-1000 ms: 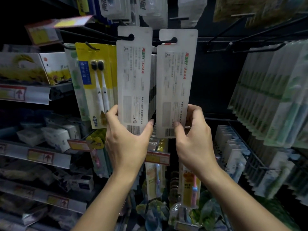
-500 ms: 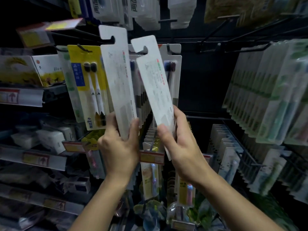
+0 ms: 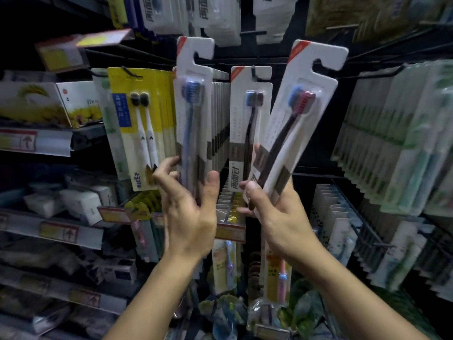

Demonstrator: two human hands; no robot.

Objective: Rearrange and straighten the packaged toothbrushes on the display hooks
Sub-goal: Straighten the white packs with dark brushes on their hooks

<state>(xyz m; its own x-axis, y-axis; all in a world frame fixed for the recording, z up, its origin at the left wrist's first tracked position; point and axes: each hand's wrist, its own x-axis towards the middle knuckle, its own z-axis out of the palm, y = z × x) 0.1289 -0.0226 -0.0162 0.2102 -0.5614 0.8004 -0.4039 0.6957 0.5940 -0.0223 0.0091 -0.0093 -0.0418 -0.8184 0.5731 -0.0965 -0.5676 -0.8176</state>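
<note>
My left hand (image 3: 188, 207) grips the lower end of a white toothbrush pack (image 3: 192, 101) that stands upright, front side showing a blue brush head. My right hand (image 3: 277, 217) holds a second white pack (image 3: 301, 114) tilted to the right, with blue and pink brush heads facing me. Both packs are off the hooks, their cut-out hangers free. Between them a row of the same packs (image 3: 250, 119) hangs on a black display hook (image 3: 253, 72). Another row (image 3: 219, 123) hangs behind the left pack.
Yellow two-brush packs (image 3: 139, 123) hang at the left. Green-white packs (image 3: 397, 133) fill hooks at the right. Shelves with boxes and price labels (image 3: 36, 143) lie at far left. Children's toothbrush packs (image 3: 224, 263) hang below. More white packs (image 3: 220, 18) hang above.
Both packs have been turned over, from printed backs to the brush fronts. The right pack has moved right and tilted; the left pack stands more upright.
</note>
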